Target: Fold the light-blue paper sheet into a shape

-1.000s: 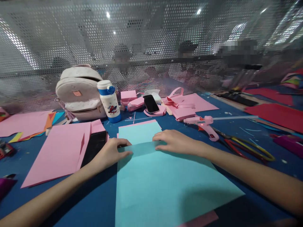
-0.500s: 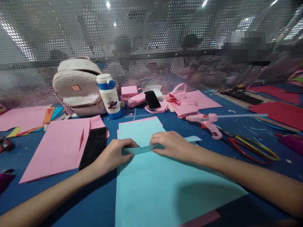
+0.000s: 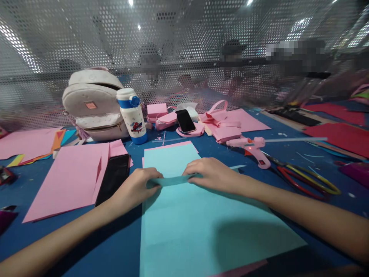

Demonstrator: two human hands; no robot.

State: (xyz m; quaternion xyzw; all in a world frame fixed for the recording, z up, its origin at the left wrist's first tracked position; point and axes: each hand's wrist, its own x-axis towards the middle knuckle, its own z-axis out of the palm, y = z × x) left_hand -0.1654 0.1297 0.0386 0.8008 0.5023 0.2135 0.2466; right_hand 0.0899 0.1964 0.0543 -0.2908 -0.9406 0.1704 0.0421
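Note:
Between my two hands a narrow light-blue paper strip [image 3: 174,180] is stretched crosswise. My left hand [image 3: 143,187] pinches its left end between thumb and fingers. Farther along, my right hand [image 3: 211,174] grips the same strip, and its free tail sticks out past that hand on the right. Beneath both hands lies a large light-blue paper sheet [image 3: 184,227], with pink paper [image 3: 245,269] showing under its lower edge. My palms hide parts of the strip.
Left of the sheet lie a black phone [image 3: 113,179] and folded pink paper [image 3: 69,181]. Behind stand a bottle [image 3: 133,117] and a backpack [image 3: 96,104]. At right are a pink glue gun [image 3: 252,148] and scissors [image 3: 307,179]. Pink paper pieces surround another phone [image 3: 186,121].
Both hands have shifted very slightly with the strip still held between them. The sheet's right corner has moved a little to the right and down.

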